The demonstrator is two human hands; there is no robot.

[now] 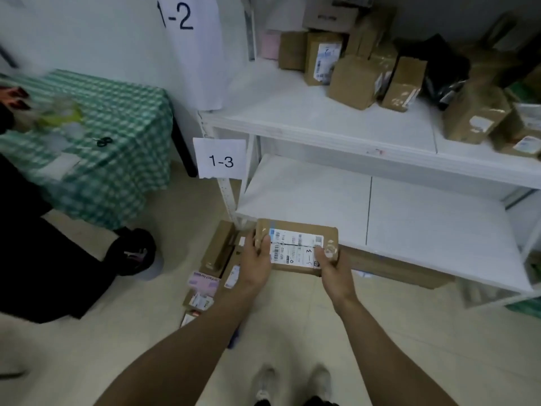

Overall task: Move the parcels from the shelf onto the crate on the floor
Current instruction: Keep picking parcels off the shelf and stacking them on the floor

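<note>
- Flat brown cardboard parcel with a white shipping label [295, 247]: 1, held level in the air, just in front of the lower white shelf board [322, 200] and above the floor.
- Left hand [257, 260] and right hand [332, 269]: 2, each gripping 1 short end of the parcel, thumb pressed on top, fingers hidden beneath.
- Progress: we judge the task roughly midway. The lower board shows no parcels. The upper white shelf board [292, 112] carries about 10 brown boxes and dark bags [354, 82], too blurred for an exact count; these are left to move.
- Small parcels piled on the floor [216, 253]: at least 5, left of the held parcel. We take these as already moved, though we cannot make out the crate itself.
- White paper signs, "1-2" [181, 16] and "1-3" [221, 158]: 2.
</note>
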